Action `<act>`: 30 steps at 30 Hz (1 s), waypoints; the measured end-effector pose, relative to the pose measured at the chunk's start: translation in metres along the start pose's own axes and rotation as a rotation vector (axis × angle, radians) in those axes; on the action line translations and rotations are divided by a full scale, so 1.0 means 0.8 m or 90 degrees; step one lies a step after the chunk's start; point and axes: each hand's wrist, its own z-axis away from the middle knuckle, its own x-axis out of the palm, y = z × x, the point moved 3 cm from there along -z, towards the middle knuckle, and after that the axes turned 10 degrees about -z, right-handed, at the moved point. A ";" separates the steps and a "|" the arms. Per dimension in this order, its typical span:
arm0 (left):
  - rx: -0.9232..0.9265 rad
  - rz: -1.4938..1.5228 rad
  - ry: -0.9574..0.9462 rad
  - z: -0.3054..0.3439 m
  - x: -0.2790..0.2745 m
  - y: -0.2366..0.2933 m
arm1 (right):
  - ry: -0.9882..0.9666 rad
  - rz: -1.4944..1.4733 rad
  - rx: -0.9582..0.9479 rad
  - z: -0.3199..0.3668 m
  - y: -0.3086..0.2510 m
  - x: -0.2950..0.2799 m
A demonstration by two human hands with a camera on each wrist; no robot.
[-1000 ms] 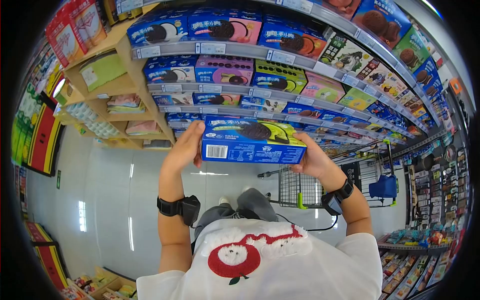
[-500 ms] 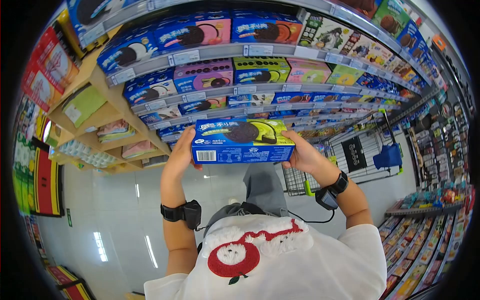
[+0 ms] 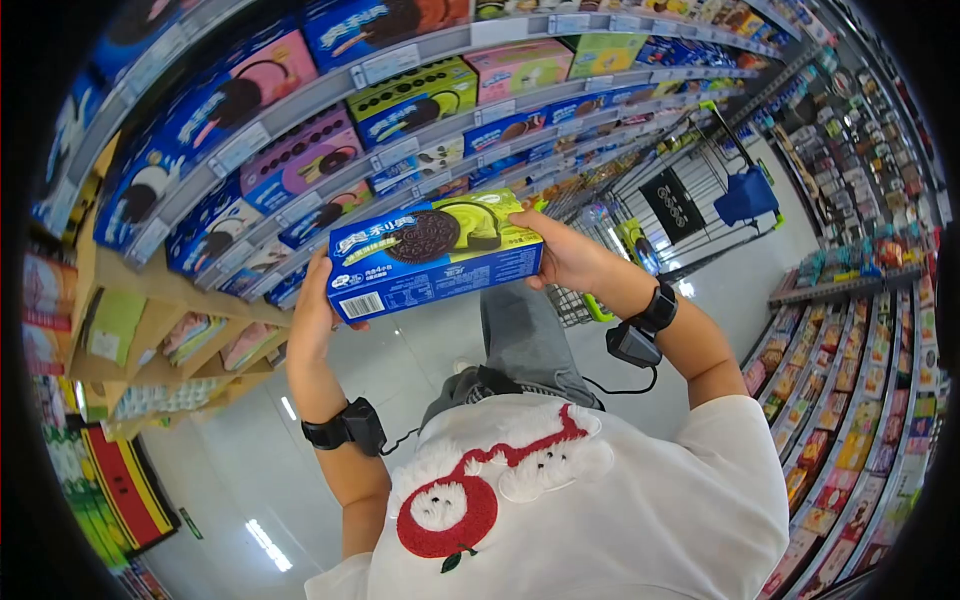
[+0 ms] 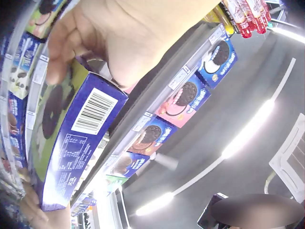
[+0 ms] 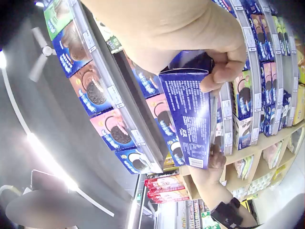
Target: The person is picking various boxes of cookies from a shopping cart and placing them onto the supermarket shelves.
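Between both hands, the biscuit box (image 3: pixel 430 238) is riding in mid-air: the left hand (image 3: pixel 314 305) is gripping its left end between thumb and fingers, the right hand (image 3: pixel 568 252) is gripping the other. And it's slanting now, right end reaching farther out, where it was lying level a moment ago; it's still being held, not set down. Beyond, stocked shelves (image 3: pixel 497 32) are curving past, with a cart (image 3: pixel 672 205) standing far right.

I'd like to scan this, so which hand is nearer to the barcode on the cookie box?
The left. The left hand grips the end of the cookie box right beside the barcode; the right hand holds the opposite end, farther away.
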 end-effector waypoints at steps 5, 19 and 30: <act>-0.041 -0.058 -0.054 -0.029 0.027 -0.016 | 0.042 -0.044 -0.035 -0.006 0.013 -0.042; -0.082 -0.079 -0.008 -0.059 0.059 -0.028 | 0.104 -0.098 -0.037 -0.019 0.013 -0.080; -0.132 -0.062 -0.010 -0.058 0.031 -0.036 | 0.052 -0.071 0.035 -0.025 -0.004 -0.056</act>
